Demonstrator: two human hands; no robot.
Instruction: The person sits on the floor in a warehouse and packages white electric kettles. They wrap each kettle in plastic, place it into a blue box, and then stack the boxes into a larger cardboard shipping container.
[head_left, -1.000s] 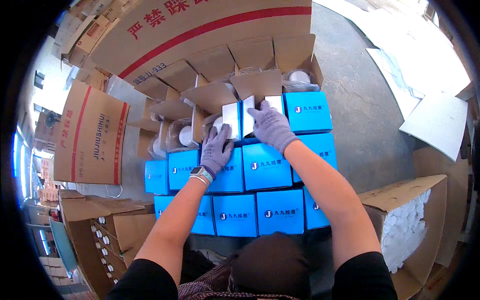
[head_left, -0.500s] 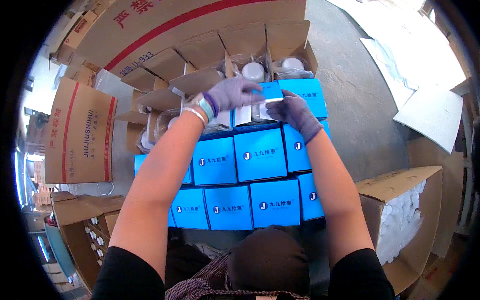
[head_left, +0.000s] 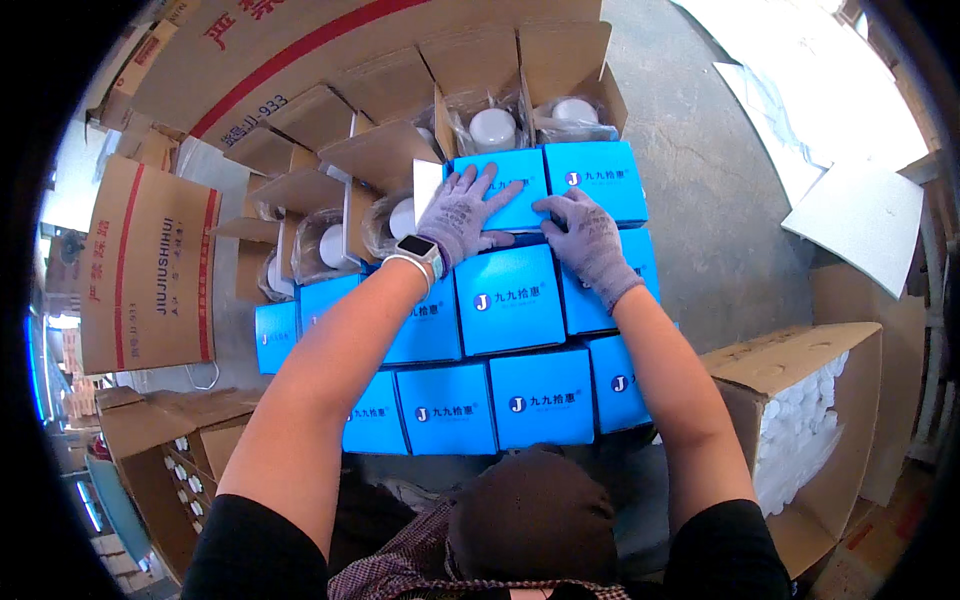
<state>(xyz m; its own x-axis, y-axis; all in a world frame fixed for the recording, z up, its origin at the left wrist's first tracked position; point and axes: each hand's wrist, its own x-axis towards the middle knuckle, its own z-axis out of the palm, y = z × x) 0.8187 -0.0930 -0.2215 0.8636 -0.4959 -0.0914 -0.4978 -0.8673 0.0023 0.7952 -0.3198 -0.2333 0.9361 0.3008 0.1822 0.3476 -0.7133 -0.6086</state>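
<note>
I am resting my left hand (head_left: 462, 215) on the lid of a blue box (head_left: 522, 210), its gloved fingers spreading across the left part of the top and gripping nothing that I am seeing. My right hand (head_left: 588, 240) is bending its fingers at the front right corner of the same box, the fingertips touching near the edge; whether they are pinching it, I cannot tell. The box is sitting in the back row of blue boxes, directly behind a closed blue box (head_left: 508, 300) and just beside another closed one (head_left: 597, 185) on its right. A white flap (head_left: 427, 185) is standing upright just left of my left hand, while a watch (head_left: 418, 247) is circling the wrist. Behind the row, a divided cardboard carton (head_left: 565, 60) is raising its brown panels around round white objects (head_left: 493, 130), some showing clear plastic wrapping. A striped carton (head_left: 150, 270) is standing well apart to the left, and white sheets (head_left: 855, 225) are lying at the far right. Nearer, at lower right, an uncovered carton (head_left: 790, 355) is holding a mass of white pieces (head_left: 800, 435)
</note>
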